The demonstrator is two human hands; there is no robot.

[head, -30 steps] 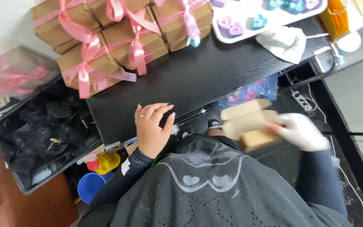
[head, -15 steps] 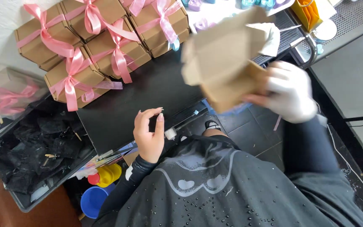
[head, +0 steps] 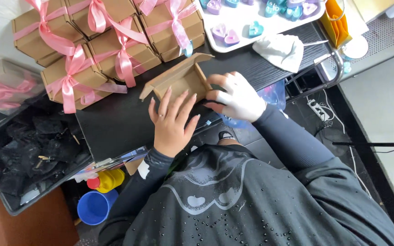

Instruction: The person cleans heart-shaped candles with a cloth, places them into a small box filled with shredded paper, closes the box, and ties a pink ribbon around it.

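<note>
The left hand [head: 172, 122] lies flat, fingers spread, against the open kraft box [head: 178, 81] on the black table [head: 110, 123]; the right hand [head: 235, 96] pinches its end wall. Uneven pressure could buckle the flap, or nudge the ribboned boxes [head: 110, 43] behind.

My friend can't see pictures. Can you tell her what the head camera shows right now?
A person's left hand and right hand hold an open brown cardboard box on a black table. Behind it sit closed brown boxes tied with pink ribbon bows, and a white tray of small heart-shaped pieces in purple and blue.
</note>
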